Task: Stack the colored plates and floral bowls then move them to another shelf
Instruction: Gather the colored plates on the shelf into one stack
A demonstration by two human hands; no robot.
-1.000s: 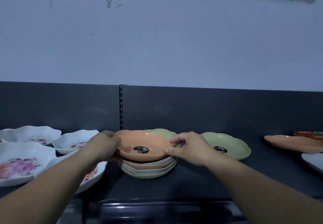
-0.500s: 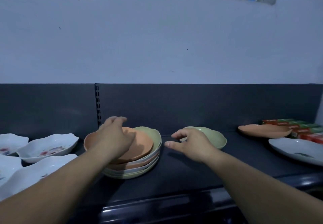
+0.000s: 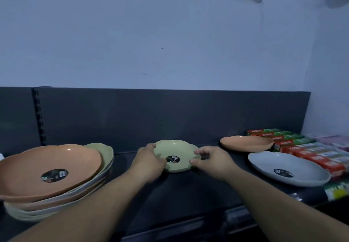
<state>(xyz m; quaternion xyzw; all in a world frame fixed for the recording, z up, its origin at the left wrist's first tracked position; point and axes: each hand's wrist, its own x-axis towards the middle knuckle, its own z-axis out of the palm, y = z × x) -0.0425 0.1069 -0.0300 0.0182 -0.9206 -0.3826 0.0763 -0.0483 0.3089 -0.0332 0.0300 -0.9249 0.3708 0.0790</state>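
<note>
Grip state: left hand (image 3: 149,159) holds green plate (image 3: 176,151) at left rim; right hand (image 3: 211,160) pinches right rim.

Dim bluish light, soft overall focus, wide-angle bending at edges, forearms slightly motion-blurred.

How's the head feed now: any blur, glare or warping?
Head view: dim, bluish light; the left hand is motion-blurred at the green plate; a small glare spot sits on the left orange plate; wide-angle stretching swells that plate toward the left edge.

One head-worn view faces the shelf (image 3: 190,189) (close, slightly downward).
</note>
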